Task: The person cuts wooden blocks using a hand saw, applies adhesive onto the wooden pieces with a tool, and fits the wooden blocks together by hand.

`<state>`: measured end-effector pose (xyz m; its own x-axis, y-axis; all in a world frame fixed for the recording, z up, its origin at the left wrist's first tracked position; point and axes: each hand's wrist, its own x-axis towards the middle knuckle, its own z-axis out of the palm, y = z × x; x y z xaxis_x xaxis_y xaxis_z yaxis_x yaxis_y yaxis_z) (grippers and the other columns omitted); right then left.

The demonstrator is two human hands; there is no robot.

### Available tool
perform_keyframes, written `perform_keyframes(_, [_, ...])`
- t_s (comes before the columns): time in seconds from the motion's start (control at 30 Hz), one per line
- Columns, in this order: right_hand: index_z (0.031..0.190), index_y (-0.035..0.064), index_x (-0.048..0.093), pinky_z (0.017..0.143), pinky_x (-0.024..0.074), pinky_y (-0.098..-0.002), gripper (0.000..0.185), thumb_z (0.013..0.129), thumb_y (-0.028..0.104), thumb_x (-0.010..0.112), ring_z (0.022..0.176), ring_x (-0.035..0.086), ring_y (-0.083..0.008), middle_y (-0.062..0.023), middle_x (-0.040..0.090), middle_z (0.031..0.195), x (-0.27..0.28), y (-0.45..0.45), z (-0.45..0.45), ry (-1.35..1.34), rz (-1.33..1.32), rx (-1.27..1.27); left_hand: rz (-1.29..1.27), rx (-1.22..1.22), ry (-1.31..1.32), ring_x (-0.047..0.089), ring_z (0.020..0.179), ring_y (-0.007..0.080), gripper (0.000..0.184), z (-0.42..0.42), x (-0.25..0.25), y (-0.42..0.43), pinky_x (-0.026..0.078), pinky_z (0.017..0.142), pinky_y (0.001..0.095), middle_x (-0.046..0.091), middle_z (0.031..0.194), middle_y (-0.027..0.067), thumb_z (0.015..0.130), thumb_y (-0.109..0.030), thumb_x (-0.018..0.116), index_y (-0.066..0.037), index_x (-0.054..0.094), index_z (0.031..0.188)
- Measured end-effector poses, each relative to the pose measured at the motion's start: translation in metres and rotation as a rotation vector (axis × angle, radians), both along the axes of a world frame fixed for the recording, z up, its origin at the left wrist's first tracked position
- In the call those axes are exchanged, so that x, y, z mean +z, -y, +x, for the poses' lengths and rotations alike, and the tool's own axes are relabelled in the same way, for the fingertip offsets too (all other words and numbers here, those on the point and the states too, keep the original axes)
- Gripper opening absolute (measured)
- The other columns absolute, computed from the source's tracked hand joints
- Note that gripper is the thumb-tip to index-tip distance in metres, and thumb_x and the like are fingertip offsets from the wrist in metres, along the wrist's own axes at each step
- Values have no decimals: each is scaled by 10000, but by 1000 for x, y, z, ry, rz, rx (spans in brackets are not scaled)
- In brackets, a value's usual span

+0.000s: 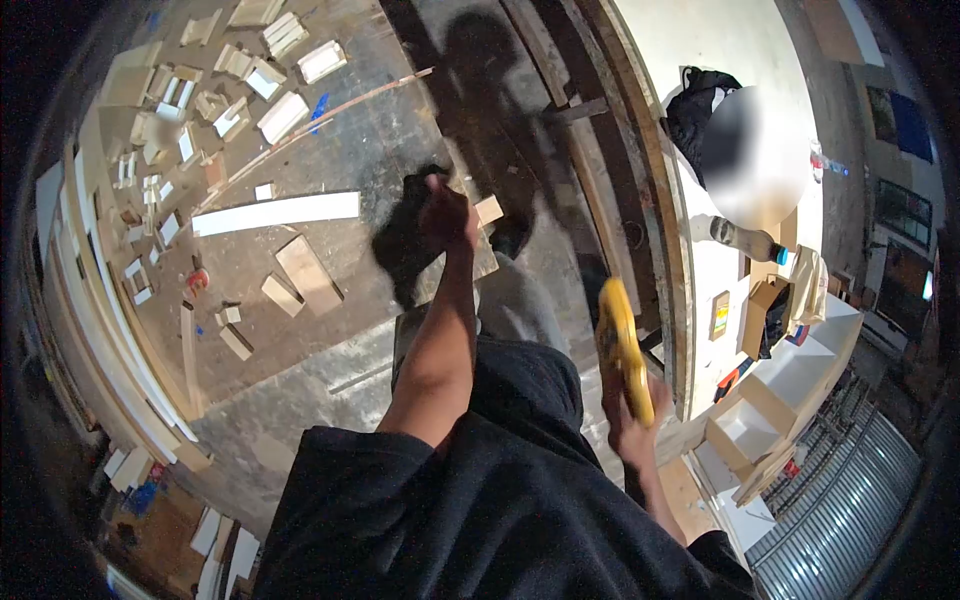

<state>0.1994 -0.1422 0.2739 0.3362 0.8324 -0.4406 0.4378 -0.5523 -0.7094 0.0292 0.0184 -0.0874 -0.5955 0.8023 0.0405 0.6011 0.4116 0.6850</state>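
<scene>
My right hand [632, 425] is wrapped round a long yellow tool [626, 350], held pointing forward beside the dark bench edge. The tool's lower side is hidden, so its exact kind is unclear. Ahead of my body, my left hand [450, 215] reaches low over the floor in deep shadow. Its fingers look curled, but whatever they may hold cannot be made out. Just right of that hand shows a small pale wood block [488, 211]; whether they touch is unclear. A long white-faced board [277, 213] lies to the left of the left hand.
Many small wooden pieces [283, 118] are spread over the floor at left, with a plywood offcut [308, 273] nearer. Long strips [125, 320] line the left edge. On the white-topped bench at right are a black bag [700, 105], a bottle [745, 238] and a cardboard box [765, 315].
</scene>
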Motion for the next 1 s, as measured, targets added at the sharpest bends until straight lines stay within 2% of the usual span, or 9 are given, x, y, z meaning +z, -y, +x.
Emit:
perform_keyframes(0.07, [863, 8, 648, 708, 453, -344, 321, 944, 317, 668, 712, 597, -190, -75, 630, 741, -45, -42, 8, 85, -169, 12, -54, -10, -79, 650, 653, 358, 195, 1, 14, -11, 468, 576, 468, 626, 683, 105, 848, -101, 636, -211, 583, 1001])
perform_keyframes(0.13, [741, -6, 607, 544, 406, -352, 440, 921, 383, 709, 588, 441, -129, -78, 535, 602, -137, -88, 8, 40, 38, -49, 68, 29, -278, 650, 649, 360, 227, 0, 14, -13, 452, 558, 472, 626, 678, 102, 831, -100, 649, -227, 583, 1007])
perform_keyframes(0.17, [709, -9, 583, 529, 399, -357, 474, 897, 398, 735, 584, 429, -126, -61, 524, 584, -175, -109, 3, 49, 54, -1, -153, 20, -168, 642, 701, 376, 269, 1, 14, -11, 438, 599, 491, 636, 739, 118, 800, -87, 662, -250, 583, 999])
perform_keyframes(0.27, [703, -9, 616, 519, 412, -344, 455, 851, 382, 794, 578, 455, -105, -16, 571, 616, -299, -147, -4, -38, 11, 32, -39, 74, -298, 623, 626, 390, 246, 3, 19, -14, 397, 590, 511, 618, 635, 118, 775, -124, 665, -255, 580, 964])
perform_keyframes(0.4, [712, 38, 639, 499, 380, -283, 405, 850, 380, 805, 570, 480, -78, 46, 553, 653, -302, -171, -40, -466, 5, -51, 141, -2, -295, 621, 682, 416, 245, -3, 37, -19, 395, 624, 521, 640, 732, 136, 780, -88, 644, -226, 579, 971])
perform_keyframes(0.5, [632, 84, 575, 477, 338, -246, 382, 885, 281, 782, 554, 464, -64, 51, 527, 622, -307, -175, -32, -674, -210, -27, -22, -2, -234, 616, 700, 414, 261, 1, 31, -15, 396, 621, 520, 626, 747, 133, 779, -77, 627, -222, 566, 987])
perform_keyframes(0.6, [609, 110, 551, 462, 324, -255, 387, 907, 245, 756, 518, 428, -58, 47, 516, 617, -329, -174, -25, -658, -140, 108, -7, 5, -338, 603, 630, 404, 272, 1, 36, -18, 388, 572, 512, 593, 658, 112, 769, -82, 625, -228, 563, 989])
perform_keyframes(0.73, [619, 114, 523, 456, 313, -261, 391, 924, 236, 735, 499, 400, -56, 43, 509, 613, -346, -170, -28, -669, -97, 86, -71, -30, -235, 605, 716, 412, 249, 4, 32, -18, 381, 637, 531, 619, 764, 140, 819, -69, 611, -222, 554, 1007])
perform_keyframes(1.0, [789, 87, 628, 480, 346, -255, 271, 944, 294, 709, 534, 438, -58, 57, 513, 649, -348, -151, -35, -789, -136, -180, -95, -29, -291, 608, 715, 415, 301, 2, 30, -23, 391, 627, 535, 626, 753, 110, 774, -55, 633, -222, 554, 1012])
